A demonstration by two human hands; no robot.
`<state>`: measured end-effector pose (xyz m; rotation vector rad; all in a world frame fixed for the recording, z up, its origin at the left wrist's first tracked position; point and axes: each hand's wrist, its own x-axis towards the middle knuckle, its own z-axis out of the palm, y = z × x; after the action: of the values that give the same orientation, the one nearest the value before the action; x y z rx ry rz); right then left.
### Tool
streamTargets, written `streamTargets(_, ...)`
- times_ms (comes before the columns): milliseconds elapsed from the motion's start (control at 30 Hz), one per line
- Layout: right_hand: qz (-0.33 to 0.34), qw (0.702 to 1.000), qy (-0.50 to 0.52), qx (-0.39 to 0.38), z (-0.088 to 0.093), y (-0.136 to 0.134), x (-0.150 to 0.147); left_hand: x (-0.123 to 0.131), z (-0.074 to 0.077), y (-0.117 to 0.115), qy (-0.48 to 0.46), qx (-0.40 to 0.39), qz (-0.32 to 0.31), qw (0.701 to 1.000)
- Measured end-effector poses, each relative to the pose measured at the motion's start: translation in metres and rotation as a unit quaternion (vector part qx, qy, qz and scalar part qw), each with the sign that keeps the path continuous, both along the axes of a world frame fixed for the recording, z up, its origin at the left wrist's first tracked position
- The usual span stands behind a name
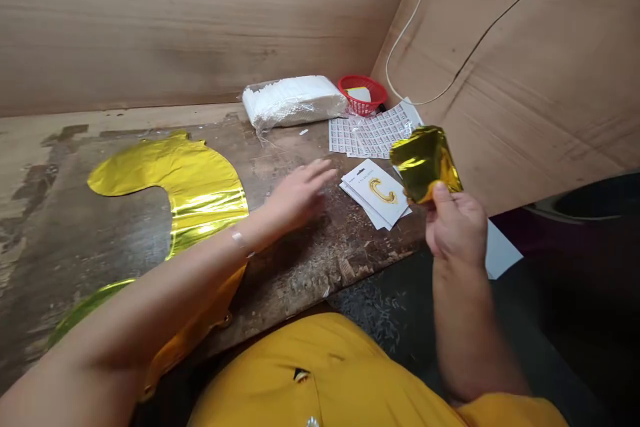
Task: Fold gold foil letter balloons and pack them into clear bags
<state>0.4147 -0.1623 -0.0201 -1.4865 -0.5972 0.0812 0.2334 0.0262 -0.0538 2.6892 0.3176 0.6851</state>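
My right hand [456,225] pinches a folded gold foil balloon [425,161], held up off the table's right edge. My left hand [299,195] reaches over the worn wooden table [300,260] with fingers stretched out, holding nothing, a little left of a small stack of white cards [376,192] printed with a gold letter C. A large flat gold foil balloon [185,190] lies spread on the table under my left forearm.
At the back lie a clear bag of white pieces [293,100], a red basket [363,93] and sheets of small printed labels [373,133]. Plywood walls close the back and right; a white cable [405,33] hangs on the right wall. White paper [503,252] juts past my right hand.
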Motion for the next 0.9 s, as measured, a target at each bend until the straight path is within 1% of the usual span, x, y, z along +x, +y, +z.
streamTargets(67,-0.029,0.998,0.019,0.045,-0.006,-0.014,0.018,0.061,-0.009,-0.004,0.064,0.058,-0.092,0.992)
streamTargets(133,-0.04,0.998,0.017,0.041,-0.011,-0.03,0.026,0.105,-0.011,-0.007,0.12,0.071,-0.147,0.979)
streamTargets(167,-0.043,0.998,0.021,0.03,-0.013,-0.039,0.028,0.121,-0.011,-0.007,0.149,0.064,-0.161,0.973)
streamTargets(233,-0.048,0.998,0.035,0.009,-0.018,-0.055,0.031,0.138,-0.01,-0.005,0.19,0.046,-0.168,0.966)
streamTargets(300,-0.051,0.997,0.053,-0.007,-0.024,-0.067,0.035,0.142,-0.011,0.0,0.2,0.036,-0.163,0.966)
streamTargets(367,-0.045,0.996,0.076,-0.013,-0.031,-0.071,0.038,0.139,-0.013,0.004,0.198,0.034,-0.166,0.966)
streamTargets(467,-0.037,0.995,0.091,-0.001,-0.039,-0.065,0.041,0.134,-0.018,0.008,0.18,0.038,-0.176,0.967)
streamTargets(600,-0.021,0.995,0.097,0.016,-0.044,-0.054,0.04,0.128,-0.021,0.007,0.149,0.04,-0.189,0.97)
streamTargets(700,0.026,0.987,0.157,0.032,-0.046,-0.048,0.04,0.124,-0.02,0.004,0.131,0.029,-0.182,0.974)
streamTargets(800,0.085,0.971,0.222,0.027,-0.051,-0.041,0.041,0.122,-0.021,0.001,0.128,0.028,-0.174,0.976)
streamTargets(900,0.108,0.96,0.259,0.02,-0.055,-0.035,0.041,0.124,-0.023,-0.003,0.116,0.053,-0.167,0.978)
